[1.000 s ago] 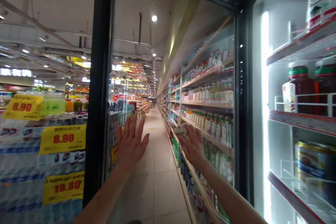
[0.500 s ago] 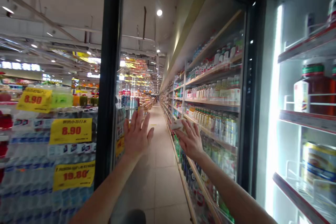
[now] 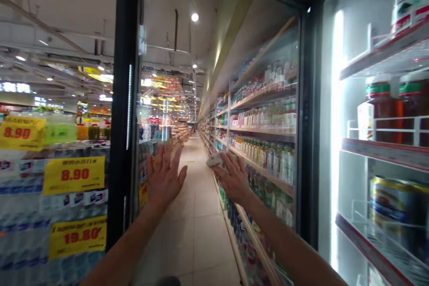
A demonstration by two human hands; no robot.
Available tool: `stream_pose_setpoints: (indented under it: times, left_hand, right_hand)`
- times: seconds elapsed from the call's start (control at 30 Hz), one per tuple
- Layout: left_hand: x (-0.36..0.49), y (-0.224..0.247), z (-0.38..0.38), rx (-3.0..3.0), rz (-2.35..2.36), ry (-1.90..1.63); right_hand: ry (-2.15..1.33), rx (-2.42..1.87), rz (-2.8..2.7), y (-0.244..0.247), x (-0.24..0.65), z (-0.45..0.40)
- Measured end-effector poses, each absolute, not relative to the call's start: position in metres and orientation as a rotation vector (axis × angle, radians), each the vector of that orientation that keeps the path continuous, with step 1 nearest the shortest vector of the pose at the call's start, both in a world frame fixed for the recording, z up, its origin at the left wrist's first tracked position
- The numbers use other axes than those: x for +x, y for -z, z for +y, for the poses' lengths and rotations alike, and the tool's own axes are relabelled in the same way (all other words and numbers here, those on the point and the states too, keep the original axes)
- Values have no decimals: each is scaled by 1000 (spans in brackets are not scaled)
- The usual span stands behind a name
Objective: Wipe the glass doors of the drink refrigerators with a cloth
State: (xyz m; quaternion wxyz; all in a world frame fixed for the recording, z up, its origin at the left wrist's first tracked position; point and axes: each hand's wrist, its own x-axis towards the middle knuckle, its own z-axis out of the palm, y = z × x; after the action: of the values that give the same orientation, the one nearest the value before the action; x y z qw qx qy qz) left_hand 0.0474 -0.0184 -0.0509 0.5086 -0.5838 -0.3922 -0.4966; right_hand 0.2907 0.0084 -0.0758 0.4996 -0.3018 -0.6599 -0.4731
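Observation:
A glass door in a black frame (image 3: 306,120) stands open in front of me, and the aisle shows through its pane or as a reflection in it. My left hand (image 3: 164,178) is spread with its palm toward the glass, holding nothing. To its right, my right hand (image 3: 233,178) presses a pale, crumpled cloth (image 3: 215,160) against the glass, its fingers bent over the cloth. Whether my left palm touches the pane cannot be made out.
A lit cooler with wire-fronted shelves (image 3: 385,154) of bottles and cans (image 3: 390,201) is at the right. Stacked bottle packs with yellow price signs (image 3: 75,175) stand at the left, beyond the door's edge.
The whole view has shifted, so door, signs and both hands sit further left, and more of the cooler shows. Both hands keep much the same pose on the door.

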Motion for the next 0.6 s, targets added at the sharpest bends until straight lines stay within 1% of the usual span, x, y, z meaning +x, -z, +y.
stream_pose_setpoints:
  times: [0.03, 0.1, 0.2, 0.27, 0.33, 0.47, 0.53, 0.6]
  left_hand:
    - [47, 51, -19, -1407, -943, 1191]
    - [47, 51, -19, -1406, -940, 1186]
    - [49, 51, -18, -1393, -923, 1198]
    - [49, 52, -17, -1384, -913, 1209]
    - [48, 52, -17, -1388, -904, 1217]
    - [46, 48, -23, -1450, -827, 1330]
    - [49, 44, -30, -1543, -725, 1444]
    - [58, 40, -37, -1709, -616, 1506]
  right_hand:
    - [1160, -725, -1611, 77, 294, 9]
    - [1098, -811, -1458, 71, 322, 15]
    - [826, -1006, -1000, 46, 371, 24]
    - [707, -1060, -837, 32, 372, 26]
    - [753, -1025, -958, 29, 339, 22]
    - [972, -776, -1425, 45, 230, 5]
    - [975, -717, -1498, 54, 194, -1]
    - [942, -691, -1530, 61, 180, -5]
